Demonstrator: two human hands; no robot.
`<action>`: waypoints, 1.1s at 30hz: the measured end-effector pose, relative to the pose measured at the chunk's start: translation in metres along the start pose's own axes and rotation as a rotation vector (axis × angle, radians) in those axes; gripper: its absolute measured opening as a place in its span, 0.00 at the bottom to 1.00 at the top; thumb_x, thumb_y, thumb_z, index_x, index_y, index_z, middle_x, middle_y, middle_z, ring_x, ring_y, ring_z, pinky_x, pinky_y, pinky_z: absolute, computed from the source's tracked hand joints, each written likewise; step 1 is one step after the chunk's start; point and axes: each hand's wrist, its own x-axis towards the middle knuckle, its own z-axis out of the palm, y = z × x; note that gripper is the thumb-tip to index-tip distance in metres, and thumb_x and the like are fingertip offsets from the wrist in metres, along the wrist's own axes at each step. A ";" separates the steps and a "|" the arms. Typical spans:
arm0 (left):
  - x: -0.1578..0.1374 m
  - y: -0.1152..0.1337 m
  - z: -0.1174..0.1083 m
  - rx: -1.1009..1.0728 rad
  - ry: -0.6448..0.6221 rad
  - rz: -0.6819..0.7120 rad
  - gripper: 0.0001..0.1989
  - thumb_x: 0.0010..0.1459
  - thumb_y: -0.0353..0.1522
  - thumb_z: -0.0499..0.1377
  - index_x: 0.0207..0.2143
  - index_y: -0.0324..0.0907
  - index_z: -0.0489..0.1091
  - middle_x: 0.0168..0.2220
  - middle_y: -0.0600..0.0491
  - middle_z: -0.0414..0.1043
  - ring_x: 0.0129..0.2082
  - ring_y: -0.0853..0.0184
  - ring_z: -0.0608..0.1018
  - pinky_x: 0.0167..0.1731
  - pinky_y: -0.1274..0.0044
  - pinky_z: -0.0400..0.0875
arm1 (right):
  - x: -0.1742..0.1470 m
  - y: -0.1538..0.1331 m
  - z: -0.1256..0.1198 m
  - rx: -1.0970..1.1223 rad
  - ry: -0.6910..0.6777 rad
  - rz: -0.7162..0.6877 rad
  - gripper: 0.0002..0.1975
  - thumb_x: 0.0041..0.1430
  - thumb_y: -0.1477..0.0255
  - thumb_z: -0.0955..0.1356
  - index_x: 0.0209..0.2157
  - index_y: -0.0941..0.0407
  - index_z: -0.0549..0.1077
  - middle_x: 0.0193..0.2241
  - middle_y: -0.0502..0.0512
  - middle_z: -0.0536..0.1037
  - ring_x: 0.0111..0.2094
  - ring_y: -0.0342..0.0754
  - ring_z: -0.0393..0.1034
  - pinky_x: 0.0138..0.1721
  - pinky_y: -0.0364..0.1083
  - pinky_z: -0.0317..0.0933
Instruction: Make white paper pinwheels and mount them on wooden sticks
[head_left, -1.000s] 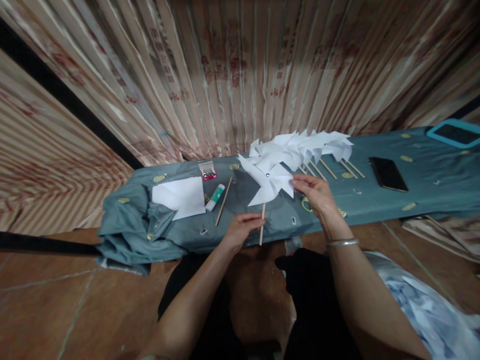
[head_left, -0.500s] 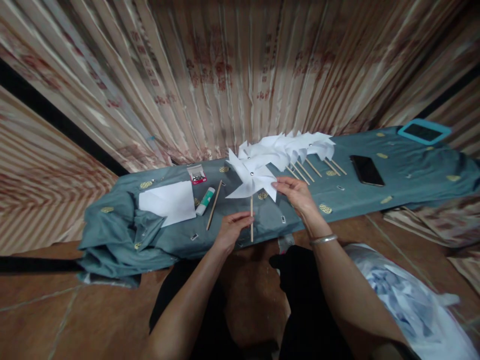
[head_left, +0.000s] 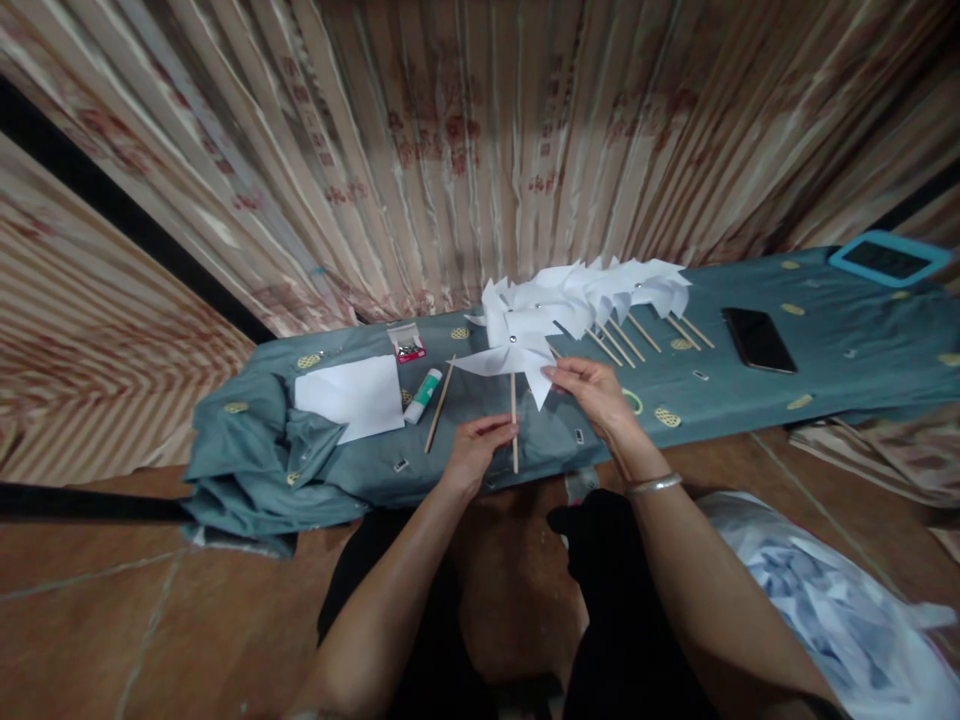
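Striped curtains (head_left: 450, 150) back a low bench draped in teal cloth (head_left: 825, 350). A small clear bag (head_left: 406, 343) holds dark bits. Above the cloth, the left hand (head_left: 476, 450) pinches the paper pinwheel (head_left: 517, 355) by its stick; the right hand (head_left: 592, 390) grips a blade.

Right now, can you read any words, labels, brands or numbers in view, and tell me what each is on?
None can be read.
Curtain: red printed marks, too blurred to read.
Glue stick: label too small to read.
Small packet: red label, too small to read.
Phone and tablet: dark screens, no text showing.
Pinwheel, held by the left hand and right hand: plain white, no print.
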 end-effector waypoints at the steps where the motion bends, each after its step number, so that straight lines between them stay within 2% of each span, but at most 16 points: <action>1: 0.000 0.000 0.000 -0.004 0.001 0.002 0.14 0.34 0.34 0.73 0.27 0.40 0.80 0.27 0.51 0.79 0.27 0.71 0.74 0.34 0.77 0.67 | -0.001 0.000 0.001 0.000 -0.009 -0.004 0.16 0.33 0.60 0.78 0.23 0.55 0.78 0.18 0.46 0.75 0.21 0.39 0.64 0.25 0.41 0.58; 10: -0.001 0.000 0.000 -0.027 -0.011 0.022 0.14 0.34 0.34 0.72 0.28 0.40 0.80 0.27 0.52 0.79 0.26 0.71 0.74 0.34 0.77 0.67 | -0.007 -0.003 0.004 -0.030 -0.073 0.020 0.17 0.37 0.57 0.77 0.21 0.55 0.76 0.16 0.47 0.74 0.20 0.40 0.64 0.25 0.41 0.58; 18: 0.002 -0.001 0.001 -0.063 0.012 0.001 0.16 0.32 0.34 0.74 0.28 0.39 0.80 0.29 0.50 0.80 0.28 0.69 0.76 0.38 0.75 0.69 | -0.010 -0.002 0.011 0.010 -0.118 0.064 0.19 0.33 0.55 0.78 0.19 0.56 0.75 0.16 0.47 0.74 0.20 0.39 0.64 0.24 0.40 0.57; 26: 0.000 0.000 0.001 -0.091 0.000 0.012 0.17 0.29 0.35 0.74 0.27 0.39 0.80 0.27 0.52 0.79 0.26 0.72 0.74 0.36 0.76 0.68 | -0.014 -0.001 0.017 -0.028 -0.169 0.066 0.20 0.34 0.54 0.77 0.20 0.56 0.75 0.18 0.49 0.76 0.21 0.39 0.66 0.25 0.40 0.59; 33: -0.001 0.000 0.002 -0.080 -0.001 0.021 0.17 0.29 0.35 0.74 0.27 0.40 0.80 0.26 0.52 0.78 0.26 0.71 0.74 0.36 0.76 0.68 | -0.017 0.003 0.022 -0.165 -0.194 -0.012 0.20 0.37 0.53 0.76 0.18 0.56 0.74 0.18 0.50 0.76 0.20 0.41 0.65 0.24 0.42 0.58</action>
